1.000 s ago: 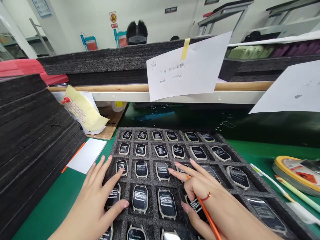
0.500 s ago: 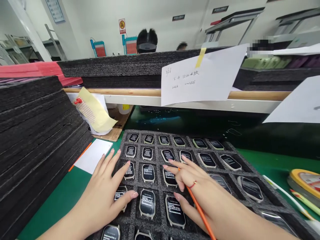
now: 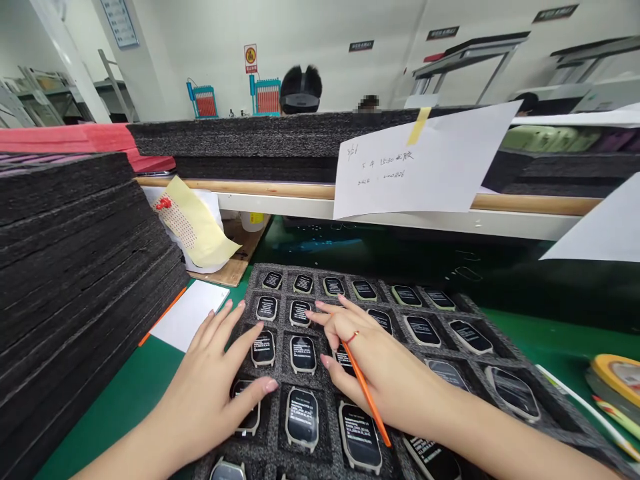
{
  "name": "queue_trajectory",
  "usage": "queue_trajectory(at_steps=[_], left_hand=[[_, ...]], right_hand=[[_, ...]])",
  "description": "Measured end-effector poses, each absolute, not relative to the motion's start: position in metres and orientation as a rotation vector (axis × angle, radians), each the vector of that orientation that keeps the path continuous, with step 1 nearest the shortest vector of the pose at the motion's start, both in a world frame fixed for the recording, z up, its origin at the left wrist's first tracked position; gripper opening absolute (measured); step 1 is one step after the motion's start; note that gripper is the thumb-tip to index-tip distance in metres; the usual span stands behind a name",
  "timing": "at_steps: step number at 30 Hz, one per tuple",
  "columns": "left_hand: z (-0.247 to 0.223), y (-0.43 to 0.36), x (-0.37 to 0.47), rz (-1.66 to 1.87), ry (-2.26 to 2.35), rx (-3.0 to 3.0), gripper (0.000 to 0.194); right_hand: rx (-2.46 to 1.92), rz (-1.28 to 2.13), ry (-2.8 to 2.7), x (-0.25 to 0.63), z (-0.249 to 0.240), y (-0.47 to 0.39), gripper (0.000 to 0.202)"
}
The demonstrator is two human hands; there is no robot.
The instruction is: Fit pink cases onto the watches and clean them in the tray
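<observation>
Rows of smartwatch bodies without straps sit in the square pockets of a dark grey foam tray. Many screens show small white text. My left hand lies spread over the tray's left side, its thumb and fingers apart, partly covering a watch. An orange pen-like stick is tucked in my right hand, slanting down toward me; its upper end is hidden by the fingers. My right fingertips reach to the edge of a second-row watch, and the palm hides others.
Tall stacks of black foam trays stand at the left. A shelf edge with a taped handwritten sheet crosses ahead. Tape rolls and a white stick lie at the right. A white paper pad is beside the tray.
My right hand has moved left and slightly away from me, from the third column to the second-column watch, carrying the orange stick. My left hand stays nearly in place. The view has shifted slightly.
</observation>
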State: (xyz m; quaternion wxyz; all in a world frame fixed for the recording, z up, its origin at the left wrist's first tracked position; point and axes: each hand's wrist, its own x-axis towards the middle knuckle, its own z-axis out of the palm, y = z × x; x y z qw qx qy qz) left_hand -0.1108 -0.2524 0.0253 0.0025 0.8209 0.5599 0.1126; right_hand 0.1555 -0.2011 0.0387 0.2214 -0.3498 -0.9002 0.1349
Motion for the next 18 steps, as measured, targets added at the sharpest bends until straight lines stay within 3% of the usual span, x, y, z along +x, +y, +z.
queue_trajectory(at_steps=[18], left_hand=[[0.012,-0.221,-0.108,0.424,1.712,2.570,0.064]], right_hand=[[-1.024,0.368,-2.506,0.149,0.030,-0.193,0.021]])
